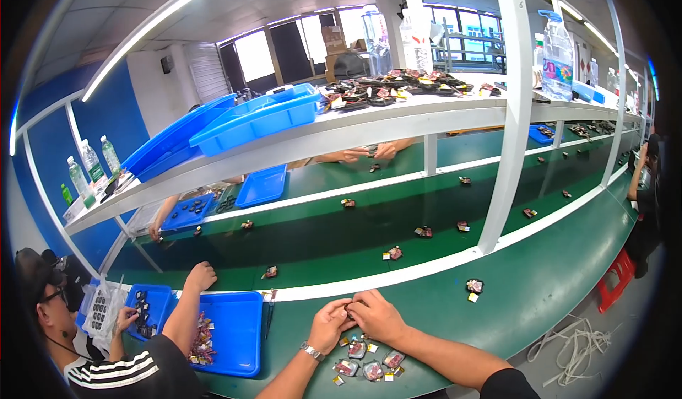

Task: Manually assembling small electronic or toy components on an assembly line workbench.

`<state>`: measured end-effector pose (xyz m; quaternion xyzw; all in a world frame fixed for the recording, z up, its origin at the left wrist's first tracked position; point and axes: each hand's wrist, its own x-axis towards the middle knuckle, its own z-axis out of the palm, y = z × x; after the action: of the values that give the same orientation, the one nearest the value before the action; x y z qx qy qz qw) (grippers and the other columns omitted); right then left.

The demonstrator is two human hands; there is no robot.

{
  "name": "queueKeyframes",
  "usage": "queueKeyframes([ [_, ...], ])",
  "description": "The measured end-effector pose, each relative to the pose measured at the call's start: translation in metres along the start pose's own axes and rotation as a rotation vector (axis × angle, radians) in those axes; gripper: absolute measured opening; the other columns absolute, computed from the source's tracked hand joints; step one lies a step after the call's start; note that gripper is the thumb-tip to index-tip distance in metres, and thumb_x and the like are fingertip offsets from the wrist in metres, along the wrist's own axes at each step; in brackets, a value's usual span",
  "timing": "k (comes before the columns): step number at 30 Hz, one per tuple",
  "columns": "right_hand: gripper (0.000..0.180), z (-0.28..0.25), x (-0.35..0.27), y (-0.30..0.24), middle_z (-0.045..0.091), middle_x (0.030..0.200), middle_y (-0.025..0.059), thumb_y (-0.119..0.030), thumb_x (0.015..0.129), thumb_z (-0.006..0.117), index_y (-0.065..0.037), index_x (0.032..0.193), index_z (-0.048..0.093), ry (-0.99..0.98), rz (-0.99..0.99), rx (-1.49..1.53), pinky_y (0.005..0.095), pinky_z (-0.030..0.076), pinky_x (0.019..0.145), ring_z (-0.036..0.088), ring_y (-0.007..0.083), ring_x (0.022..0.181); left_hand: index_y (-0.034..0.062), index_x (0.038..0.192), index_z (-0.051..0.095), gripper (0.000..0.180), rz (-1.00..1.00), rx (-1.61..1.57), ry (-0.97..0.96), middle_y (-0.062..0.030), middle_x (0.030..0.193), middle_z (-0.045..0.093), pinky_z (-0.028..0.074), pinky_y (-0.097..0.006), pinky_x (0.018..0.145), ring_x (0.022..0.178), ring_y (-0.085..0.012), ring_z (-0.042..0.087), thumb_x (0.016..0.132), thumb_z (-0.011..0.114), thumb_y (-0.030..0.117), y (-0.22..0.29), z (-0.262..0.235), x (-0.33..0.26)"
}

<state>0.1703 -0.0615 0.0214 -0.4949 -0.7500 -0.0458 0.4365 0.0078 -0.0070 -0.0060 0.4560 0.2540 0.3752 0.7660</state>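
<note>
A long factory hall with a green conveyor belt [398, 214] running under a white shelf [369, 125] stacked with blue bins [256, 118]. At the near edge of the green tabletop [540, 292], the left hand [328, 326] and right hand [376, 316] meet, both grips pinching one small dark part [349, 306] between the fingertips, held just above the surface. Below the hands, small reddish parts [366, 360] lie clustered by the near edge. Toward the left end, a neighbouring person's hand [200, 277] rests by a blue tray [238, 331]. One more part [474, 286] lies apart on the right.
</note>
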Motion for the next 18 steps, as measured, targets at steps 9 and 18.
queueKeyframes([
  [9, 0.017, -0.006, 0.000, -0.006, 0.056, 0.098, 0.0114, -0.008, 0.078, 0.064, -0.002, 0.093, 0.060, -0.034, 0.065, 0.127, 0.0370, 0.049, 0.083, 0.055, 0.0289, 0.093, -0.0014, 0.114, 0.055, 0.021, 0.024, 0.143, 0.122, -0.0092, 0.105, 0.066, 0.057, -0.029, 0.076, 0.090, -0.0165, 0.066, 0.094, 0.055, 0.006, -0.004, 0.005, -0.001],
  [18, 0.049, -0.091, 0.033, 0.201, 0.054, 0.120, 0.0188, -0.014, 0.073, 0.066, -0.003, 0.119, 0.056, 0.099, 0.679, -0.384, 0.0428, 0.043, 0.095, 0.048, 0.0377, 0.110, 0.0006, 0.103, 0.060, 0.013, 0.143, 0.505, 0.307, -0.0072, 0.091, 0.064, 0.058, -0.028, 0.068, 0.079, -0.0151, 0.065, 0.092, 0.053, 0.002, 0.038, 0.000, 0.077],
])
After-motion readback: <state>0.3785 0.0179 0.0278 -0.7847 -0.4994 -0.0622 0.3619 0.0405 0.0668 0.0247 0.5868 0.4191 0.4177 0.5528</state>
